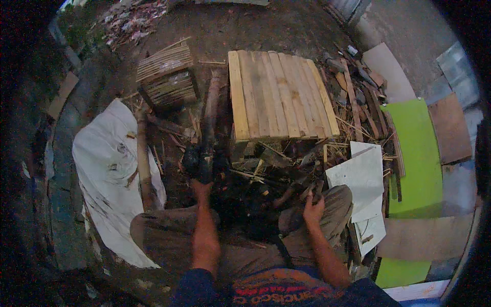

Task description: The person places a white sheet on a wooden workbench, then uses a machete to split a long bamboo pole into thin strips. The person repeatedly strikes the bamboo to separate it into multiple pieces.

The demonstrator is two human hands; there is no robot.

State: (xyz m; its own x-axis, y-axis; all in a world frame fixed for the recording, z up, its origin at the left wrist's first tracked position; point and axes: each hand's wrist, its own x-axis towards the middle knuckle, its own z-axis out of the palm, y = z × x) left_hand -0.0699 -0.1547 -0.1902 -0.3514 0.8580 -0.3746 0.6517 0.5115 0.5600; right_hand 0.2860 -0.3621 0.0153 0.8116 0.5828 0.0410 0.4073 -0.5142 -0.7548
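Note:
My left hand (201, 189) is closed at the near, dark end of a long bamboo pole (210, 112). The pole runs away from me across the ground, pale at its far end and blackened nearer. Shade hides most of the left fingers. My right hand (313, 207) rests by my right knee, fingers curled round a small dark piece whose kind does not show. Between my legs lies a deep black patch where details are lost. Just ahead stands a low wooden slatted stool or crate (284, 97), with sticks and split bamboo (266, 171) beneath and before it.
A smaller slatted bundle (166, 71) stands at the far left. White sheeting (110, 148) and another bamboo length (144, 169) lie by my left knee. Scrap wood (358, 97) is heaped to the right, beside a white board (360, 176) and a lime-green panel (414, 153).

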